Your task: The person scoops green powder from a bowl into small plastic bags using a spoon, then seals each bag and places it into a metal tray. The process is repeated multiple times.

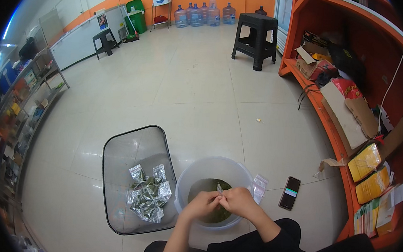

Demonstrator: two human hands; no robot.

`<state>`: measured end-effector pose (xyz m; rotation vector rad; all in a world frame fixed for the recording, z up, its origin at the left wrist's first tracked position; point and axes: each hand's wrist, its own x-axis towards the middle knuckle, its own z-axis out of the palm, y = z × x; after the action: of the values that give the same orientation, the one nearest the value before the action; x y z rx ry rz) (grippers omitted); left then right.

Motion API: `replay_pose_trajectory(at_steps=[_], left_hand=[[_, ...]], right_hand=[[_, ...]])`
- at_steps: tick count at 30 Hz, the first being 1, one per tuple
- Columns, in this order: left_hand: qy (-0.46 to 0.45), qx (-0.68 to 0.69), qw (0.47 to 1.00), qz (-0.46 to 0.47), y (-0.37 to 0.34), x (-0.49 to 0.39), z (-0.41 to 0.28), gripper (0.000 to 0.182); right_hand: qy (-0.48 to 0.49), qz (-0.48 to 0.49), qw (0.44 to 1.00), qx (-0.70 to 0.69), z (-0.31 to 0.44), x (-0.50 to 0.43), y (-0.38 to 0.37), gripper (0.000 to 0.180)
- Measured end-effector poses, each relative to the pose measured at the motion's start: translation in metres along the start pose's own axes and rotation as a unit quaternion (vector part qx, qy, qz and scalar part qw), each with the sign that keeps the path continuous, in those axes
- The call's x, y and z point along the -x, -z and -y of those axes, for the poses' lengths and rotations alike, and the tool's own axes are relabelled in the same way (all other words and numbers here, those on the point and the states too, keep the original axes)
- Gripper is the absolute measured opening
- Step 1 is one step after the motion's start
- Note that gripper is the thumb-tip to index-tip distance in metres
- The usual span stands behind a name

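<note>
My left hand [203,203] and my right hand [237,201] meet over a round translucent plastic tub [216,162]. Between their fingertips they pinch a small clear plastic bag [220,189]; its lower part is hidden by the fingers. Dark green dried flakes or powder [215,217] cover the tub's bottom. To the left lies a black-rimmed mesh tray [113,190], holding a pile of small clear bags with green contents [150,194]. Flat zip bags [260,187] rest on the floor against the tub's right side.
A phone [289,192] lies on the tiles at the right. Beyond it stands an orange shelf [329,125] with cartons and yellow packs. Black stools [255,41], a white chest freezer [84,35] and large water bottles [196,16] are farther back. Metal racks [32,127] line the left.
</note>
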<state>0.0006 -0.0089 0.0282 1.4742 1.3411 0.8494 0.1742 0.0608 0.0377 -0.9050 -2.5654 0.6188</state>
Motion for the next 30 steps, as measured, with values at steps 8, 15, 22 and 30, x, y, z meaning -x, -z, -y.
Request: replay_pose_trajectory(at_steps=[8,15,22,30], left_hand=[[0.049,-0.026,0.997,-0.057,-0.004,-0.001,-0.001,0.029],[0.013,-0.084,0.995,-0.057,-0.004,0.000,-0.005,0.024],[-0.192,-0.235,0.934,-0.187,0.009,0.005,-0.026,0.056],[-0.199,-0.201,0.933,-0.223,0.038,0.024,-0.032,0.063]], right_hand=[[-0.027,-0.135,0.990,-0.025,-0.002,-0.004,0.009,0.011],[0.056,-0.116,0.991,0.047,0.009,-0.002,0.017,0.017],[-0.039,-0.059,0.997,0.019,0.017,-0.001,0.041,0.037],[0.055,-0.051,0.989,-0.130,0.031,-0.031,0.044,0.021]])
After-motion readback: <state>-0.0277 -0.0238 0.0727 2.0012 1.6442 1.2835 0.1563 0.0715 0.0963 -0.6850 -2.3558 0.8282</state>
